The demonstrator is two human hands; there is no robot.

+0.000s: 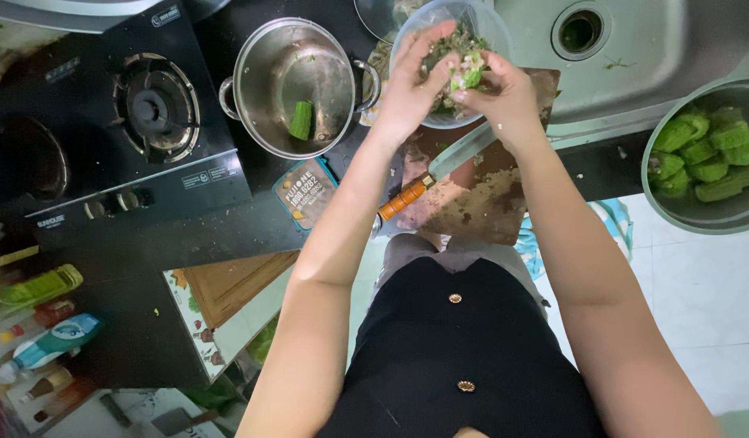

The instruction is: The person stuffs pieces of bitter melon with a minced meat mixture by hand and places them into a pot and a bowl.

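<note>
Green gourd piece pinched between both hands (fingers closed on it) above the glass bowl.

We see pale green gourd pieces over a speckled green-and-brown filling in a clear bowl. The knife has an orange handle and a grey blade. Bright green gourds fill a grey basin. The steel pot holds one dark green piece; the stove is black.
</note>
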